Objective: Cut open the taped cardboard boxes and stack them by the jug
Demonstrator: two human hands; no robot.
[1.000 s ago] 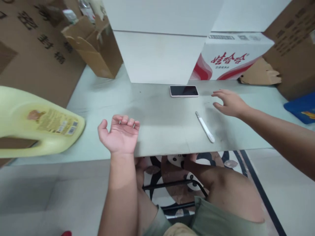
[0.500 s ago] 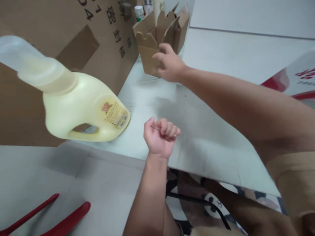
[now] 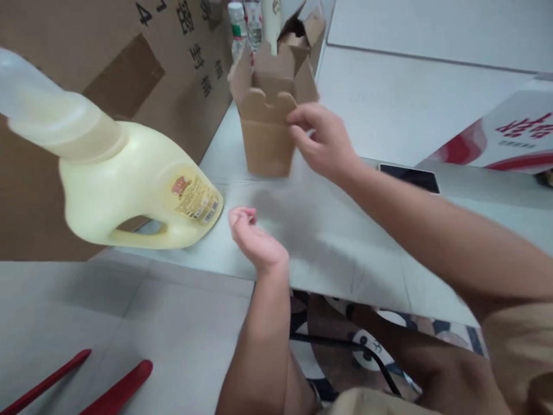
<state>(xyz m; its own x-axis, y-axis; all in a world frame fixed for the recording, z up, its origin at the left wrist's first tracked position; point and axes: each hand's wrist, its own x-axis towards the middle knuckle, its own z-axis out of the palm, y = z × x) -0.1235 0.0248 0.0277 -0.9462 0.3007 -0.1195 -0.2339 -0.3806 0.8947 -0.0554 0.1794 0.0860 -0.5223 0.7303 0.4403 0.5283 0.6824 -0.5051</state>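
Observation:
A small brown cardboard box [image 3: 266, 144] with its top flaps standing up is pinched at its right front edge by my right hand [image 3: 322, 138], thumb and fingers closed on the flap. Whether its base touches the white table [image 3: 345, 248] I cannot tell. My left hand [image 3: 259, 239] hovers near the table's front edge, wrist bent and fingers curled in, with nothing visible in them. Left of it lies a big pale yellow jug [image 3: 129, 184] with a handle and a label, tilted, its neck pointing to the upper left.
Another open brown box [image 3: 315, 29] stands behind, beside clear bottles [image 3: 238, 29]. A large carton [image 3: 181, 86] walls the left side. A phone [image 3: 410, 177] and a red-and-white box [image 3: 496, 127] lie right. Red handles [image 3: 123, 386] show lower left.
My right hand has taken hold of the front cardboard box and drawn it nearer, away from the box behind. My left hand has turned and moved slightly left.

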